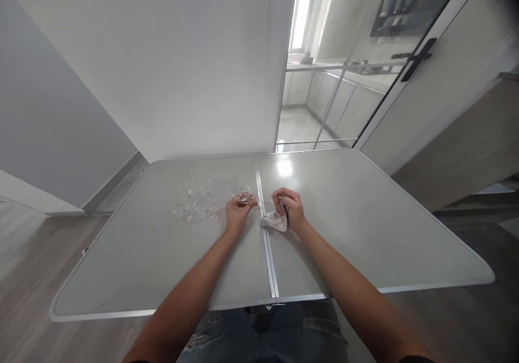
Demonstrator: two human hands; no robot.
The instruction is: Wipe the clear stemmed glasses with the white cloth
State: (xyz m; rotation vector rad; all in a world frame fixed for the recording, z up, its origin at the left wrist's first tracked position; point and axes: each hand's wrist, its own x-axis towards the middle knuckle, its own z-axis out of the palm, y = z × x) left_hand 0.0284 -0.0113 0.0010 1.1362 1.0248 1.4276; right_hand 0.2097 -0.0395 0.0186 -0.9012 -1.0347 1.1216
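Above the table's centre, my left hand pinches a clear wine glass between thumb and fingers. The glass lies tilted sideways, its bowl to the left and what looks like its foot to the right. My right hand is closed on a pale cloth, part of which hangs below the fingers. A small gap separates the two hands. Several more clear stemmed glasses stand grouped to the left of my left hand; their outlines are faint against the tabletop.
The pale folding table has rounded corners and a metal seam down the middle. A white wall rises behind it. A glass door with a black handle stands at the back right, with a kitchen visible through it.
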